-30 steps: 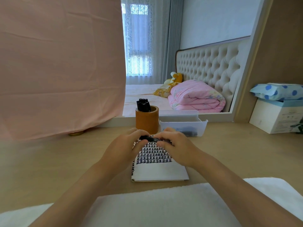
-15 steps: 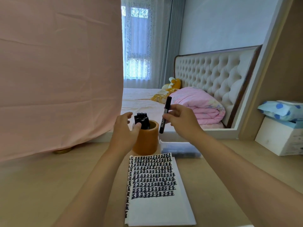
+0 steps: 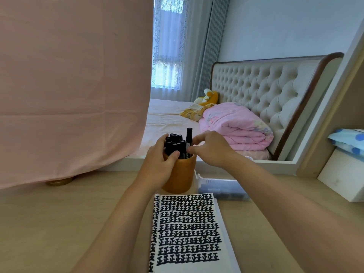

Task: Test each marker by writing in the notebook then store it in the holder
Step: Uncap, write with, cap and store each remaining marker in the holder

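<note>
1 black marker [image 3: 189, 135] is pinched upright by the right hand [image 3: 211, 149], its lower end inside the orange holder [image 3: 182, 178], touching the bundled markers [image 3: 174, 143]. The holder is gripped near its rim by the left hand [image 3: 157, 166], thumb pressed against the bundle. The notebook [image 3: 189, 233] is laid open on the desk [image 3: 59, 223] just before the holder, between the forearms.

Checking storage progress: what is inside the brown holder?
Capped black markers stand bunched in the holder, plus one taller marker that the right hand pinches. Their lower ends are hidden by the holder's wall and the left hand gripping it.
</note>
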A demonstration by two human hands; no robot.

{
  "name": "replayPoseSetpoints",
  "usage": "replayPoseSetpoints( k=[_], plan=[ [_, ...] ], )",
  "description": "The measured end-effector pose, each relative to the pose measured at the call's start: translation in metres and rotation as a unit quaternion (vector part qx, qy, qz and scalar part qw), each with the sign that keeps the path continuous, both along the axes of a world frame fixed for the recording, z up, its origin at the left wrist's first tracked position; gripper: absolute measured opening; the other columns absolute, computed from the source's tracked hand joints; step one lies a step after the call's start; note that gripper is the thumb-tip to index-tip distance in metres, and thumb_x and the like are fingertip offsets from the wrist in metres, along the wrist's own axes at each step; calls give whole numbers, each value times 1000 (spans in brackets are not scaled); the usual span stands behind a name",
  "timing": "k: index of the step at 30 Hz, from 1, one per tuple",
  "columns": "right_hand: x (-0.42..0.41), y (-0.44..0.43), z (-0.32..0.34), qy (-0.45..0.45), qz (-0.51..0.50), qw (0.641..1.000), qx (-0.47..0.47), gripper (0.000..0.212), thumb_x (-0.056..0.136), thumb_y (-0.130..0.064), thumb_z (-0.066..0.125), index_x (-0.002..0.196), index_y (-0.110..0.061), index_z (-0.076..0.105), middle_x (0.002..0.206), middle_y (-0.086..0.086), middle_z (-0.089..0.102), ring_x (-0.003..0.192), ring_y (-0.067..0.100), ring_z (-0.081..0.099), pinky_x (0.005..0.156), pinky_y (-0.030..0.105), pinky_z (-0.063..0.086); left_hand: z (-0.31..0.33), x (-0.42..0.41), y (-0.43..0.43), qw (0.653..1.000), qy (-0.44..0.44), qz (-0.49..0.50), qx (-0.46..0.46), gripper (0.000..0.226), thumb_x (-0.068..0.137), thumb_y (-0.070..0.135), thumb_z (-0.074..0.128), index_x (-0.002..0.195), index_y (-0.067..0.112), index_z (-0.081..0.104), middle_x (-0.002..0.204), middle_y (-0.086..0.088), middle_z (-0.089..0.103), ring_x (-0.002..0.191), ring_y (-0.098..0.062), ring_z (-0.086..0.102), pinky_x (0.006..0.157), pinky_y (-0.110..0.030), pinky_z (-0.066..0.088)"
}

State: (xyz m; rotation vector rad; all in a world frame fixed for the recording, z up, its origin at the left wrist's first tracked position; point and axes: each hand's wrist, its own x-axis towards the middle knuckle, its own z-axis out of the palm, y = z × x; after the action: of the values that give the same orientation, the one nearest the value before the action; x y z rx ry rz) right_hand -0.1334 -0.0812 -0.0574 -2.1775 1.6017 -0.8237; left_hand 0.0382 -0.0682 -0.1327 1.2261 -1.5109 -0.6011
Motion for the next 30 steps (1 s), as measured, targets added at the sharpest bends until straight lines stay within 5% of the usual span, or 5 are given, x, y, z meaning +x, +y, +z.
replayPoseSetpoints(
  k=[5,9,13,20,30],
  plan=[
    [0,-6,1,18,40,996,81,10,85,-26,71,87,-21,80,86,-2,73,87,15,64,80,33,52,5,-1,2,999,-9,21,-45,51,93,36,61,140,38,43,130,5,55,111,-4,48,84,-14,36],
    [-3,-7,-3,60,74,992,77,33,94,-29,57,70,-12,72,70,0,61,67,15,51,68,35,40,3,-2,6,999,7,-36,-10,79,82,48,71,148,42,28,145,13,40,130,-7,38,104,-31,37],
    [-21,-2,-5,38,85,996,5,23,99,-26,55,107,-19,75,100,-11,69,91,4,60,79,21,45,-1,-1,10,998,-44,-49,24,106,70,43,80,150,45,11,151,12,29,134,-12,35,107,-41,39],
    [-63,-4,-23,249,29,958,143,19,94,-25,64,109,-22,76,109,-9,71,96,8,62,85,22,48,-7,-4,7,998,-60,15,-6,93,66,39,86,144,33,34,134,8,42,118,-10,44,97,-31,41],
    [-51,-28,-38,308,23,936,168,22,94,-20,65,113,-19,75,116,-2,70,101,16,62,93,33,54,-10,-5,7,997,-69,19,-23,86,65,42,86,138,36,41,123,11,44,113,-8,45,94,-29,41]
  ],
)
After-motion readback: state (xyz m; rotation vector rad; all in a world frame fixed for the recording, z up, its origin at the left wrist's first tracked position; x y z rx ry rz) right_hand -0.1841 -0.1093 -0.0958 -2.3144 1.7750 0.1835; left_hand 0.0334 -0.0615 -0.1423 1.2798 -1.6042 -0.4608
